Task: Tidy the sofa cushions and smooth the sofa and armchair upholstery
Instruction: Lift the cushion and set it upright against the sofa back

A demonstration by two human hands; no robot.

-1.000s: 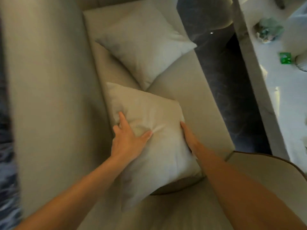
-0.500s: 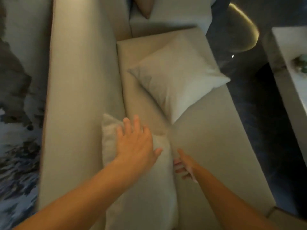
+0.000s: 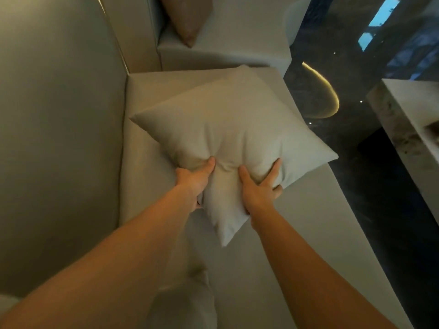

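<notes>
Here, in the head view, the left hand and right hand each clutch the near corner of a pale square cushion, thumbs dug into its soft fabric, likely to lift and reset it. It sits cornerwise on the sofa seat, near the smooth backrest. A brownish cushion leans farther along; its texture is too dim to judge.

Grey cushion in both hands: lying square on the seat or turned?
Turned: the grey cushion sits corner-on, diamond-wise, left hand and right hand gripping its near corner.
</notes>
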